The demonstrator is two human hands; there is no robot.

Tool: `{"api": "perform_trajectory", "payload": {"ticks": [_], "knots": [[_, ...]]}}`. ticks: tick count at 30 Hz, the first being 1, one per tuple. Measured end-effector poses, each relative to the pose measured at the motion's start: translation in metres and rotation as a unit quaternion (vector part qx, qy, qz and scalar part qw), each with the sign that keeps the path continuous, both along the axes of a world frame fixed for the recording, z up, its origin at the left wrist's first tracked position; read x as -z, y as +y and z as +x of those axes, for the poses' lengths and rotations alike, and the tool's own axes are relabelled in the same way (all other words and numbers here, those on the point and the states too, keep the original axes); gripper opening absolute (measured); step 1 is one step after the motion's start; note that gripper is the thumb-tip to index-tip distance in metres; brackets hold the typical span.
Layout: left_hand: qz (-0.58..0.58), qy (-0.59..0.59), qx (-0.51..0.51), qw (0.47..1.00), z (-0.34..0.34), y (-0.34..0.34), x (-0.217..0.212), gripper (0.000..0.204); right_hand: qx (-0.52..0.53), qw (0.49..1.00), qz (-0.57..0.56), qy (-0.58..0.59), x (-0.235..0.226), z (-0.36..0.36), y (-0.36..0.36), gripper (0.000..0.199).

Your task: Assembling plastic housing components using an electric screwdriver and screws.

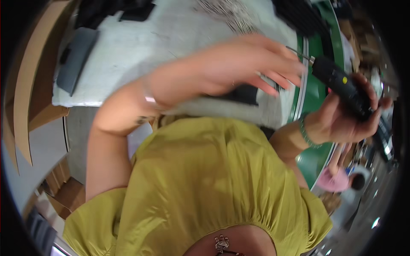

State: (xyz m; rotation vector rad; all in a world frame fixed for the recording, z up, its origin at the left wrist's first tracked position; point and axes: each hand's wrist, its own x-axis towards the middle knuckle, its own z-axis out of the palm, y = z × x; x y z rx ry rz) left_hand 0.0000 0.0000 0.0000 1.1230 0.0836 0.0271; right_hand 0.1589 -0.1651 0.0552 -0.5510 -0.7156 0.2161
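My right hand (pixel 348 115), at the right, is closed around a black electric screwdriver (pixel 339 83) with a yellow dot on its body. Its thin metal bit points up and to the left. Across the work table stretches my left arm, and my left hand (pixel 260 64) is smeared by motion. Its fingers reach toward the screwdriver's bit, some of them apart. Whether they hold anything cannot be made out. A small greyish thing (pixel 273 80) shows by the fingers, too blurred to name. Beyond that hand lies a heap of small metal pieces (pixel 232 13), possibly screws.
A dark flat piece (pixel 239 94) lies on the pale table (pixel 171 36) below my left hand. At the left are a grey panel (pixel 77 59) and cardboard (pixel 32 64). Black parts (pixel 303 17) sit at the far right, beside a green surface (pixel 314 102). Someone in pink (pixel 335 179) is farther right.
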Motion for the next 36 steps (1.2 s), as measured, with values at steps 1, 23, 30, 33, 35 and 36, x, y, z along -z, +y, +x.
{"api": "perform_trajectory", "payload": {"ticks": [1, 23, 30, 33, 35, 36], "knots": [[0.005, 0.009, 0.028, 1.0, 0.003, 0.004, -0.008, 0.04, -0.135, 0.99, 0.037, 0.02, -0.009, 0.002, -0.004, 0.033], [0.222, 0.147, -0.257, 0.929, -0.072, 0.023, 0.05, 0.062, 0.066, 0.973, -0.212, 0.069, 0.068, 0.045, -0.087, 0.045], [0.743, 0.175, -0.32, 0.561, -0.094, 0.02, 0.076, 0.069, 0.04, 0.968, -0.225, 0.107, 0.08, 0.067, -0.091, 0.043], [0.76, 0.143, -0.399, 0.492, -0.123, 0.052, 0.063, 0.069, 0.003, 0.971, -0.211, 0.111, 0.083, 0.074, -0.088, 0.042], [0.744, 0.203, -0.44, 0.46, -0.163, 0.086, 0.068, 0.066, -0.008, 0.971, -0.211, 0.108, 0.082, 0.073, -0.084, 0.042], [0.758, 0.231, -0.434, 0.428, -0.177, 0.097, 0.07, 0.066, -0.016, 0.971, -0.212, 0.109, 0.082, 0.075, -0.081, 0.042]]}}
